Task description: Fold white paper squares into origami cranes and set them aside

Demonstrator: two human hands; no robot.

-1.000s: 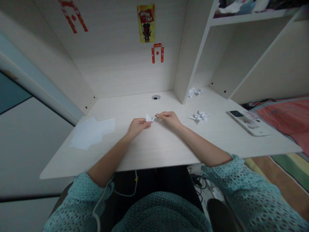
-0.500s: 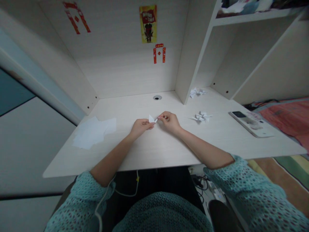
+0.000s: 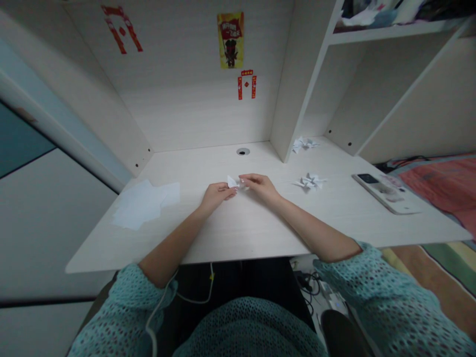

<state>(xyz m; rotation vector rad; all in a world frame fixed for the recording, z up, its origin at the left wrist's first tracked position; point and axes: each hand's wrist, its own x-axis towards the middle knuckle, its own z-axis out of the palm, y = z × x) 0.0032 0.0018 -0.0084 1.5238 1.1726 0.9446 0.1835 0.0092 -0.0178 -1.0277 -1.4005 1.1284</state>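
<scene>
Your folded white paper piece point(image 3: 233, 182), small with a sharp triangular point (too small to make out its exact shape), sits between your hands, just below the desk's round grommet point(image 3: 243, 151). Your left hand point(image 3: 216, 195) and right hand point(image 3: 261, 187) hold it from either side, fingers point(image 3: 224, 189) curled close together and pinching the paper. Left of the grommet lie thin blank paper sheets point(image 3: 143, 204), overlapping loosely. Right of it rest a crinkly folded paper figure point(image 3: 310, 182), a second folded paper figure point(image 3: 304, 144), and farther out a phone point(image 3: 386, 193) near the edge of the pale wood-grain desk point(image 3: 223, 238). Your forearms point(image 3: 310, 230) cross that straight front edge.
</scene>
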